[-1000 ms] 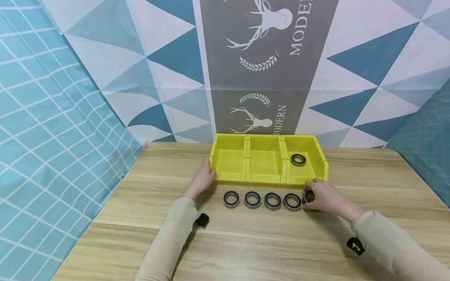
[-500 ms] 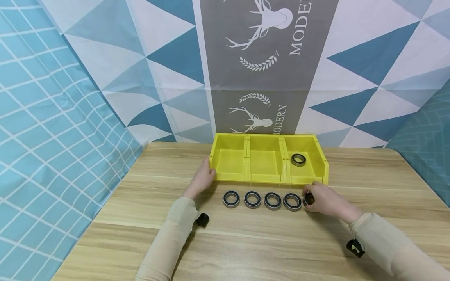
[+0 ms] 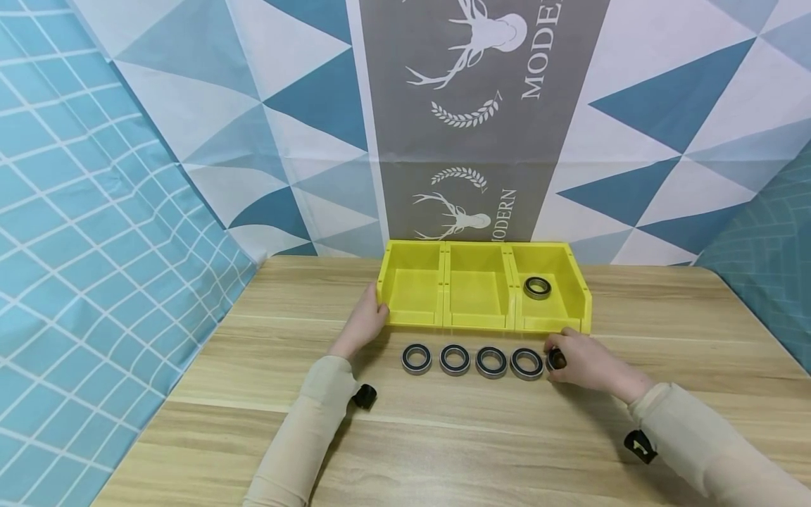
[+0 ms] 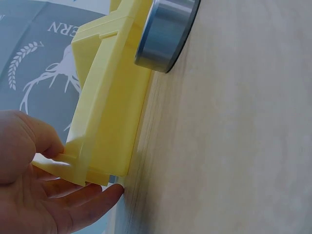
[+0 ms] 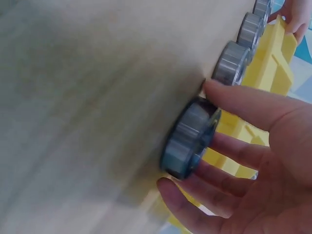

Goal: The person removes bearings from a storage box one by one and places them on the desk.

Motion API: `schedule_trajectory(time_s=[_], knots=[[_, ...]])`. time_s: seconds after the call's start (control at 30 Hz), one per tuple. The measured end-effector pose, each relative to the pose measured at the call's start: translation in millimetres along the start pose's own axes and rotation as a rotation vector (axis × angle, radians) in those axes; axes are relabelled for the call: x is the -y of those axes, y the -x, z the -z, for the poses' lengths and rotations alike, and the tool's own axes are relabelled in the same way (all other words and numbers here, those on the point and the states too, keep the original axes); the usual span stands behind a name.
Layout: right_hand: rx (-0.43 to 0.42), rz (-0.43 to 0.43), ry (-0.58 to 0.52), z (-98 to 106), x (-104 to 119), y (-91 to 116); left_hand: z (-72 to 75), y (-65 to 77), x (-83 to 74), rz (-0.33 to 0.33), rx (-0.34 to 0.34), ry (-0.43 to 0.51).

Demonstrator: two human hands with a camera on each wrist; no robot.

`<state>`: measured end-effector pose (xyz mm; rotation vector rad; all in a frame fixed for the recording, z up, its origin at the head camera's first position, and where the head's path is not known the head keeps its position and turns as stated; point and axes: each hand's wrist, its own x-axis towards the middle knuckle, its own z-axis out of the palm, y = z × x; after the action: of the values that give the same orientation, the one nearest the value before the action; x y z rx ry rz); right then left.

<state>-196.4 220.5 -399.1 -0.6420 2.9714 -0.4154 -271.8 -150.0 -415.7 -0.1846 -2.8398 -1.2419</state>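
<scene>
A yellow three-compartment bin [image 3: 478, 321] stands at the back of the table. My left hand [image 3: 362, 322] grips its left side wall, thumb over the edge and fingers beneath, as the left wrist view shows. In front of the bin, my right hand [image 3: 591, 362] holds the rightmost ball bearing [image 5: 187, 139] of a row, thumb on one side and fingers curled round the other; the hand partly hides it in the head view. Several more bearings lie flat to its left, the nearest bearing [image 3: 527, 377] close beside it. Another bearing [image 3: 537, 296] lies in the bin's right compartment.
The wooden table [image 3: 469, 458] extends in front of the row and to both sides. A patterned wall covering [image 3: 456, 148] rises right behind the bin. Black straps or mounts [image 3: 365, 396] show at both wrists.
My right hand has drawn slightly down, its fingers away from the bin's front edge and closer round the end bearing. The left hand, the bin and the other bearings have stayed in place.
</scene>
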Motion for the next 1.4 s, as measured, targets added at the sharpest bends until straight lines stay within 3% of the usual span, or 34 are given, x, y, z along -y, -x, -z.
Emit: schedule_trajectory(time_s=[0.2, 0.53, 0.87, 1.4], knots=[[-0.004, -0.021, -0.033, 19, 3, -12, -0.3, -1.0, 0.6, 0.003, 0.001, -0.005], [-0.139, -0.044, 0.001, 41, -3, -56, 0.1, -0.1, 0.5, -0.011, -0.005, -0.012], [-0.107, -0.119, -0.027, 40, -14, -88, 1.3, 0.3, -1.4, -0.017, 0.007, 0.008], [0.024, -0.192, 0.026, 21, -27, -111, 1.7, 1.5, -2.0, 0.003, 0.008, -0.007]])
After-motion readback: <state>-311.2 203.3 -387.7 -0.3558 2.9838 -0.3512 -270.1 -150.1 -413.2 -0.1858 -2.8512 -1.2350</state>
